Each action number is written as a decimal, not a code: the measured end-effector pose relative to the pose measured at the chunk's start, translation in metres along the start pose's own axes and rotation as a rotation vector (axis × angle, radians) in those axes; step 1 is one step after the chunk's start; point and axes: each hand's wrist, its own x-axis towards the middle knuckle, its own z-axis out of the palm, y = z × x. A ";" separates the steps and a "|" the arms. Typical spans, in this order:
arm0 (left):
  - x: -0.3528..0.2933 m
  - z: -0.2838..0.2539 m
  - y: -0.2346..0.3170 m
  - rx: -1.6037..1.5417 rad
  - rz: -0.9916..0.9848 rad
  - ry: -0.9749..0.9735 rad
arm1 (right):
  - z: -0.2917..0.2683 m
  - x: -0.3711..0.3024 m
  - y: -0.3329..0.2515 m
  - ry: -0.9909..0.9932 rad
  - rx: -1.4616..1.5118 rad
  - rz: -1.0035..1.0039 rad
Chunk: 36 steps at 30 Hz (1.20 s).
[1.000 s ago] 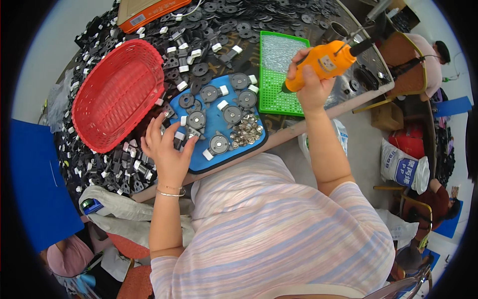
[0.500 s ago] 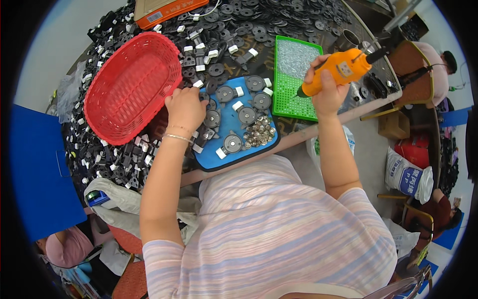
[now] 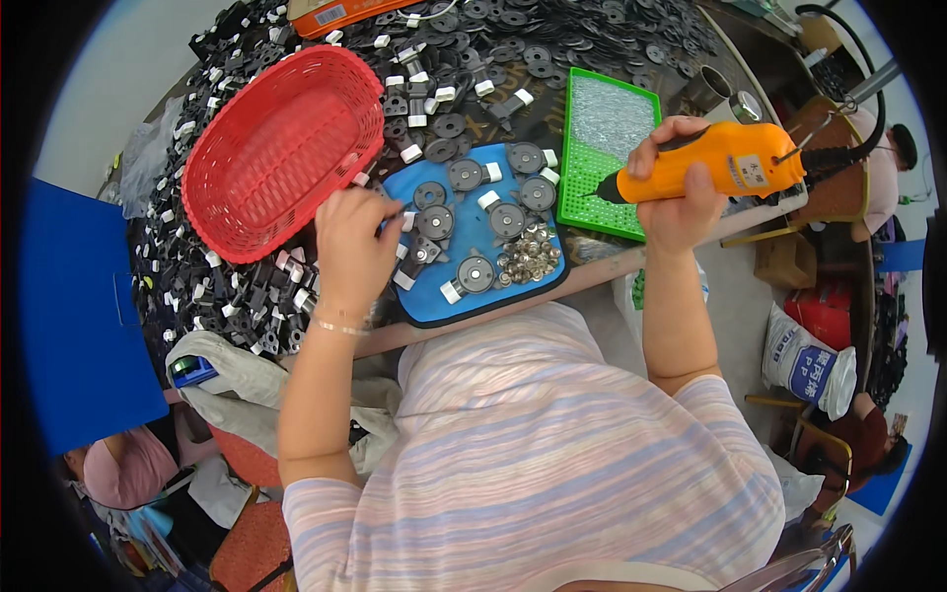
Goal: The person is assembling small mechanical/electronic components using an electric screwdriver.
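My right hand (image 3: 679, 192) is wrapped round an orange electric screwdriver (image 3: 725, 163), held nearly level. Its dark tip hovers over the green perforated tray (image 3: 602, 210), which has many small silvery pieces at its far end. My left hand (image 3: 353, 242) is by the left edge of the blue mat (image 3: 456, 245), fingers curled together; whatever they hold is hidden. On the mat lie several round black parts with white tabs, including a wheel-like part (image 3: 507, 220), a plain black disc (image 3: 430, 194) nearest my left fingers, and a heap of small shiny metal pieces (image 3: 530, 257).
A red plastic basket (image 3: 284, 158) stands left of the mat on piled black and white parts (image 3: 242, 311). Black discs (image 3: 592, 30) are heaped at the far side. Metal cups (image 3: 707, 89) stand beyond the tray. A cable (image 3: 870, 89) trails from the screwdriver. Other people sit nearby.
My left hand has drawn back left and toward me, uncovering the black disc on the mat. The screwdriver has swung closer to level. The whole view has shifted slightly.
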 end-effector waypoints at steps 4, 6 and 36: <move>-0.041 -0.008 0.001 0.073 -0.031 0.007 | 0.013 -0.002 0.004 -0.058 0.028 0.010; -0.053 0.001 0.006 0.020 -0.026 0.032 | 0.020 -0.004 0.009 -0.082 0.041 0.018; -0.041 0.017 0.030 0.144 -0.293 -0.081 | 0.069 -0.012 0.027 -0.193 0.183 0.181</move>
